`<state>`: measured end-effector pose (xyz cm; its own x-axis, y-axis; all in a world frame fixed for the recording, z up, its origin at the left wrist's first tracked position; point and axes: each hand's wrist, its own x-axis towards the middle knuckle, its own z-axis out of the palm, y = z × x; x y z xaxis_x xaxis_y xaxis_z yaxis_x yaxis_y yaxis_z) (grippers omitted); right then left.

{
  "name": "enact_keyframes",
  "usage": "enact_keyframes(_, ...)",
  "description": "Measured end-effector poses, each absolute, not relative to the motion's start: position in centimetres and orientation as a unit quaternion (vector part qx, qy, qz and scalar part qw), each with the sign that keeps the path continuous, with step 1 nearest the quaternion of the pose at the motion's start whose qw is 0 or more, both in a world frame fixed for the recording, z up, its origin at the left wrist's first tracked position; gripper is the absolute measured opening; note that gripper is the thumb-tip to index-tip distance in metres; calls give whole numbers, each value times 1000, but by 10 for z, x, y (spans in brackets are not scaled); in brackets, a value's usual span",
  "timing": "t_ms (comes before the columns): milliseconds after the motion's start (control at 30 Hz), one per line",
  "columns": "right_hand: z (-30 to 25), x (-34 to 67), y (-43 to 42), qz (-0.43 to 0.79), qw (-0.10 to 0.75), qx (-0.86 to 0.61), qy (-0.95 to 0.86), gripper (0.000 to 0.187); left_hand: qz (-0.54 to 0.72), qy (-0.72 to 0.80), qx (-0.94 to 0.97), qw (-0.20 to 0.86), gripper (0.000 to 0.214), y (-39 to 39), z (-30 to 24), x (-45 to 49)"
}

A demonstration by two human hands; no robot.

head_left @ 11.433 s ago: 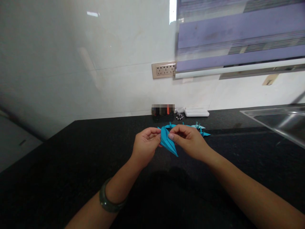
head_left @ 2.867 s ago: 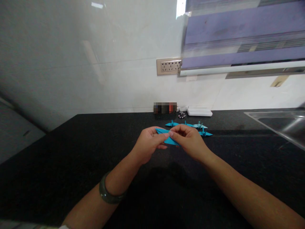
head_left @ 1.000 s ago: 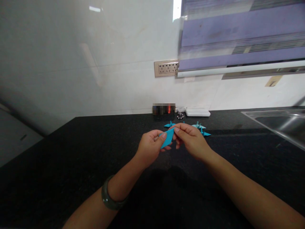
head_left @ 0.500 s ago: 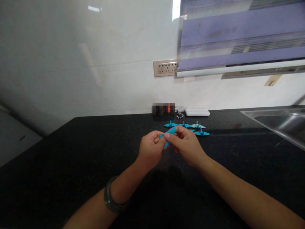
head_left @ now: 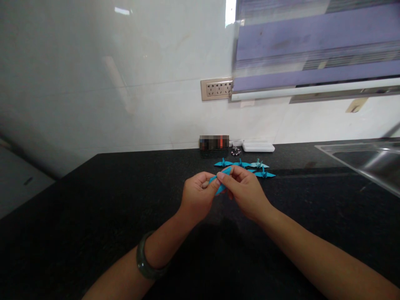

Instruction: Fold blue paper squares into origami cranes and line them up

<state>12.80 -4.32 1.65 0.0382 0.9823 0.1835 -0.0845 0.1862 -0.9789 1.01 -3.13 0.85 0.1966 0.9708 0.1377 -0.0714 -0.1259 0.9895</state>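
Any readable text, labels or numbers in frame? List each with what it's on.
None can be read.
dark box by the wall: front pixelated, unreadable.
socket plate: no legible marking.
blue paper, paper cranes, bracelet: no print visible.

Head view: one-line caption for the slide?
The left hand and right hand pinch a folded blue paper above the black countertop; blue paper cranes sit behind.

head view, forward and down, close
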Motion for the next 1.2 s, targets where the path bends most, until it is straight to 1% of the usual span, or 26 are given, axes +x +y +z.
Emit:
enact_keyframes(233, 18, 130, -43, 472, 579, -430, -507, 17, 492, 392, 559, 540, 22, -32, 8, 10)
enact_keyframes(833, 16, 132, -43, 509, 580, -400, -495, 21, 480, 382, 536, 580, 21, -32, 10, 9)
enact_keyframes(1033, 10, 135, -37, 532, 583, -379, -484, 28, 482, 380, 532, 583, 20, -32, 9, 9)
enact_keyframes(1200, 9, 136, -32, 559, 580, -381, -453, 44, 478, 379, 532, 587, 19, -32, 11, 10)
